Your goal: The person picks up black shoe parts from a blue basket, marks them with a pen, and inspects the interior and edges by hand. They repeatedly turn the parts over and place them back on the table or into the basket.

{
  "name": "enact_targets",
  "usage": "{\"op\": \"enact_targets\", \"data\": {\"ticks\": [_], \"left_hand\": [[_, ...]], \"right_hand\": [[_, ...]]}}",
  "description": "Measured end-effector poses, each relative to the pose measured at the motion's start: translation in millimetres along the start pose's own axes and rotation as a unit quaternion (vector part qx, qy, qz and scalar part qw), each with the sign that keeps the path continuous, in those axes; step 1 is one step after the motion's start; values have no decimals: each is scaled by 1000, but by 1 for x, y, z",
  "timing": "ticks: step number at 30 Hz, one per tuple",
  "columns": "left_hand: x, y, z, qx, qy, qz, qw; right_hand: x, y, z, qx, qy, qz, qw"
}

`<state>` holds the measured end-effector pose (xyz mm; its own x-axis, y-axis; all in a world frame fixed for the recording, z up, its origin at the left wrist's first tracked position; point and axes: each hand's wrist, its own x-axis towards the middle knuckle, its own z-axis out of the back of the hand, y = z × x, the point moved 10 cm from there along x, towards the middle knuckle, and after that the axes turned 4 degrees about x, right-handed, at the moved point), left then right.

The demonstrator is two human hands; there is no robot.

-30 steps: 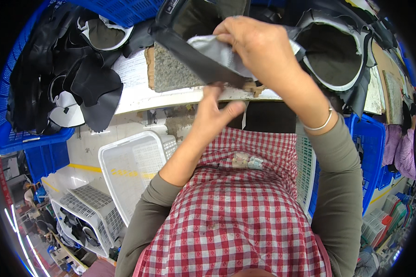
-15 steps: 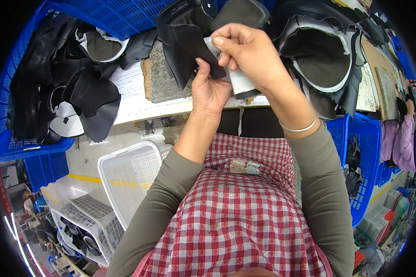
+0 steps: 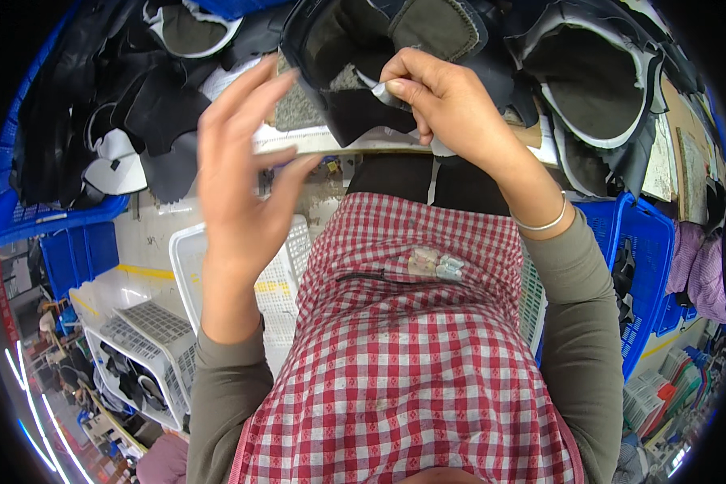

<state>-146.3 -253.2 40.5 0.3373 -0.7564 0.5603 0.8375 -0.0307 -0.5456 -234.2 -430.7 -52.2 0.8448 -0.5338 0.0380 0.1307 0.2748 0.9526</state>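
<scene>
A black leather piece with grey fuzzy lining, like a boot upper (image 3: 359, 113), lies over the near edge of the worktable (image 3: 315, 143). My right hand (image 3: 452, 105) is closed, thumb and finger pinching a white edge of the piece. The rest of that white strip is partly hidden behind my fingers. My left hand (image 3: 246, 169) is raised to the left, apart from the piece. It is smeared by motion, but its fingers are spread and nothing shows in them.
Black leather pieces (image 3: 145, 105) are heaped at the left in a blue crate (image 3: 56, 230). Another lined upper (image 3: 593, 89) lies at the right, above a blue basket (image 3: 641, 282). A white basket (image 3: 187, 258) stands below at the left, beside a crate (image 3: 149, 363) holding black pieces.
My left hand has let go of the boot upper and swung up to the left, opening. My right hand stays on the white edge, slightly lower. The view has shifted a little.
</scene>
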Motion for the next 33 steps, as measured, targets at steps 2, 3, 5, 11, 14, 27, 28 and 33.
{"op": "enact_targets", "data": {"ticks": [2, 3, 5, 11, 14, 27, 28, 33], "left_hand": [[12, -13, -22, 82, 50, -69, 993], [12, -24, -34, 157, 54, -155, 974], [12, -16, -31, 89, 35, -167, 981], [-25, 25, -36, -52, 50, -139, 988], [-35, 33, -46, -52, 53, -117, 990], [-30, 14, -54, 52, 9, -152, 987], [-30, 11, -53, 49, 4, -162, 986], [-33, -3, -53, 70, -1, -209, 975]], "right_hand": [[-4, 4, -5, -16, -9, 25, 1000], [-7, 7, -6, -34, -11, 45, 998], [-11, 8, -5, -75, -17, 57, 995], [-31, 7, -3, -101, -6, 96, 990], [-44, 16, -16, -156, 23, 167, 973], [-78, 45, -27, -380, -127, 421, 814], [-78, 47, -24, -374, -133, 428, 812], [-82, 52, -10, -385, -145, 424, 807]]}}
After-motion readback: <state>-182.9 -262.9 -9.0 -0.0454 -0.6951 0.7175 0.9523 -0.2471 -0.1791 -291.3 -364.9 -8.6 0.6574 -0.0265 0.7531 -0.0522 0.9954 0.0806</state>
